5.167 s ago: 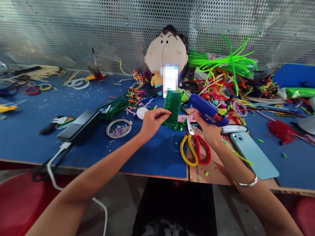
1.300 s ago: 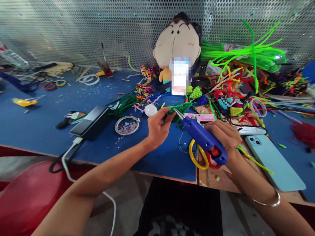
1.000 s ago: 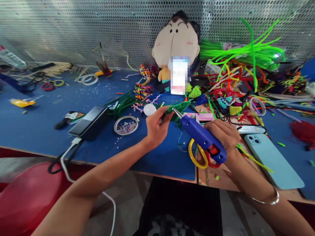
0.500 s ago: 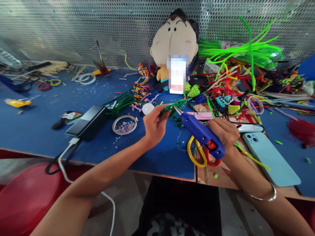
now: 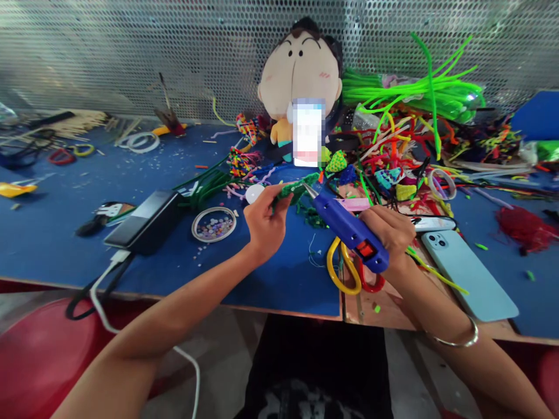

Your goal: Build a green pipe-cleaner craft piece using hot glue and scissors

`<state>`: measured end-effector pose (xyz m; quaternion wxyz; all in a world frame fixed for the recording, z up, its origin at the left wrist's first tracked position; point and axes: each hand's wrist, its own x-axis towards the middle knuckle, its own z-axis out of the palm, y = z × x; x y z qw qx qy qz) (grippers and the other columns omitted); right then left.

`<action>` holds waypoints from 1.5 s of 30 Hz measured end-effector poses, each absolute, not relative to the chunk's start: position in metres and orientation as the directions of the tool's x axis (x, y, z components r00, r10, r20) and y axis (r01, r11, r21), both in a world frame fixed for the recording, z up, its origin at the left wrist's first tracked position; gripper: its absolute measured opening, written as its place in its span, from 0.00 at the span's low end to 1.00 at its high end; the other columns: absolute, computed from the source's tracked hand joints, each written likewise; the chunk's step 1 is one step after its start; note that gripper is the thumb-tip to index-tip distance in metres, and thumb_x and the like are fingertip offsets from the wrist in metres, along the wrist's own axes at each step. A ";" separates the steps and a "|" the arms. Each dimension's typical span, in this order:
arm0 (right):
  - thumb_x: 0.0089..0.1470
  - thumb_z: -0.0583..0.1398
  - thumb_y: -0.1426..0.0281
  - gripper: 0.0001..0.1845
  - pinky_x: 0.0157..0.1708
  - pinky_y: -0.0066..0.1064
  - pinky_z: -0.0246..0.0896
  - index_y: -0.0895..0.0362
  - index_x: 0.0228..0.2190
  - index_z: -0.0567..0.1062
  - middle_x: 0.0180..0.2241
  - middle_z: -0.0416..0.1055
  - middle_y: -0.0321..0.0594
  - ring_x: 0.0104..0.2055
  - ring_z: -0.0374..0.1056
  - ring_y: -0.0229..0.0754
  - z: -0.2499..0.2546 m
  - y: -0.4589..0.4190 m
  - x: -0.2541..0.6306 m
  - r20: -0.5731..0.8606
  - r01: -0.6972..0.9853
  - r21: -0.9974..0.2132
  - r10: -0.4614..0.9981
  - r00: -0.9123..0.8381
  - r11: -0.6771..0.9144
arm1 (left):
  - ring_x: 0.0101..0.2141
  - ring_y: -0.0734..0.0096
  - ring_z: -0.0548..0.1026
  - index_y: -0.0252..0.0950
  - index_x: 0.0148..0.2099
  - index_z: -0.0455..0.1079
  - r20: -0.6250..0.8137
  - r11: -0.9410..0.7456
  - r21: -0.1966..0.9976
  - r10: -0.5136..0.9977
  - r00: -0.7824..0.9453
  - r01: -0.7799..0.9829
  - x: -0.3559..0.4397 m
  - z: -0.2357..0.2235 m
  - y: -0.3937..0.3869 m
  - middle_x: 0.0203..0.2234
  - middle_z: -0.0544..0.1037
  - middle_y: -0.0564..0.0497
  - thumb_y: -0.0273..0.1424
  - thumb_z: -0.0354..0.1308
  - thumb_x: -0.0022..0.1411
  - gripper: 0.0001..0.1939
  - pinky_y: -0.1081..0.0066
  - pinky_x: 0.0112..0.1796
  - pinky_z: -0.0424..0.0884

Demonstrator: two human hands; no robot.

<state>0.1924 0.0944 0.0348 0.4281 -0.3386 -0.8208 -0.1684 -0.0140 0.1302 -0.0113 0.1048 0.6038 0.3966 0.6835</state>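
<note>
Between the fingers of my left hand [image 5: 265, 224] is a fuzzy green pipe-cleaner piece [image 5: 293, 189], its far end poking out past the fingertips. My right hand [image 5: 390, 234] is closed round the handle of a blue hot glue gun [image 5: 345, 224]. The gun's metal nozzle points left and meets the green piece or hovers just over it; I cannot tell which. Beneath the gun lie yellow-and-red-handled scissors [image 5: 343, 273] with the blades hidden. A round white ball-like thing [image 5: 254, 194] shows just behind my left hand.
Left of my hands are a round dish of beads [image 5: 213, 225] and a black power bank [image 5: 146, 218] with a white cable. A light-blue phone [image 5: 469, 273] lies right. Behind stand a plush doll [image 5: 279, 87], a lit phone [image 5: 308, 134] and bright green pipe cleaners [image 5: 406, 90].
The whole view has shifted slightly, so things appear a little further left. Both hands keep their hold, and the nozzle stays at the green piece.
</note>
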 end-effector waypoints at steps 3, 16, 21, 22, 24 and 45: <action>0.61 0.52 0.64 0.20 0.19 0.29 0.44 0.54 0.18 0.58 0.16 0.52 0.31 0.19 0.50 0.33 0.032 0.097 0.194 0.821 0.699 -0.023 0.413 -0.395 0.715 | 0.22 0.83 0.62 0.40 0.37 0.74 0.740 -0.671 0.673 0.621 -0.258 0.312 -0.014 -0.012 0.131 0.23 0.72 0.59 0.29 0.59 0.61 0.04 0.78 0.24 0.60; 0.58 0.52 0.69 0.17 0.20 0.28 0.41 0.53 0.19 0.55 0.17 0.50 0.30 0.19 0.48 0.33 0.032 0.100 0.194 0.842 0.696 -0.056 0.408 -0.353 0.716 | 0.24 0.82 0.64 0.39 0.38 0.73 0.731 -0.651 0.681 0.629 -0.264 0.336 -0.017 -0.018 0.133 0.24 0.70 0.58 0.29 0.58 0.61 0.03 0.77 0.27 0.61; 0.58 0.52 0.69 0.17 0.19 0.28 0.40 0.54 0.19 0.54 0.17 0.49 0.30 0.19 0.47 0.32 0.032 0.100 0.194 0.847 0.703 -0.073 0.416 -0.331 0.708 | 0.23 0.82 0.61 0.38 0.37 0.73 0.760 -0.663 0.648 0.592 -0.269 0.374 -0.018 -0.018 0.136 0.23 0.69 0.59 0.29 0.59 0.61 0.02 0.78 0.25 0.58; 0.58 0.52 0.69 0.18 0.19 0.28 0.39 0.54 0.19 0.54 0.17 0.49 0.30 0.18 0.47 0.32 0.033 0.100 0.194 0.846 0.705 -0.080 0.422 -0.326 0.705 | 0.23 0.82 0.61 0.37 0.36 0.73 0.770 -0.667 0.637 0.580 -0.268 0.386 -0.018 -0.018 0.136 0.22 0.69 0.59 0.29 0.59 0.60 0.02 0.78 0.25 0.58; 0.58 0.52 0.68 0.18 0.19 0.28 0.39 0.54 0.18 0.53 0.17 0.49 0.30 0.18 0.47 0.31 0.033 0.100 0.195 0.842 0.708 -0.094 0.435 -0.319 0.700 | 0.23 0.82 0.62 0.36 0.36 0.73 0.784 -0.676 0.619 0.562 -0.264 0.400 -0.018 -0.018 0.137 0.22 0.69 0.59 0.30 0.60 0.60 0.03 0.79 0.25 0.59; 0.60 0.54 0.69 0.08 0.31 0.32 0.66 0.58 0.32 0.70 0.31 0.75 0.45 0.33 0.72 0.41 0.027 0.100 0.198 0.830 0.610 -0.058 0.378 -0.411 0.790 | 0.22 0.85 0.60 0.37 0.36 0.74 0.836 -0.715 0.548 0.488 -0.252 0.433 -0.019 -0.018 0.140 0.20 0.67 0.60 0.25 0.60 0.59 0.02 0.81 0.24 0.58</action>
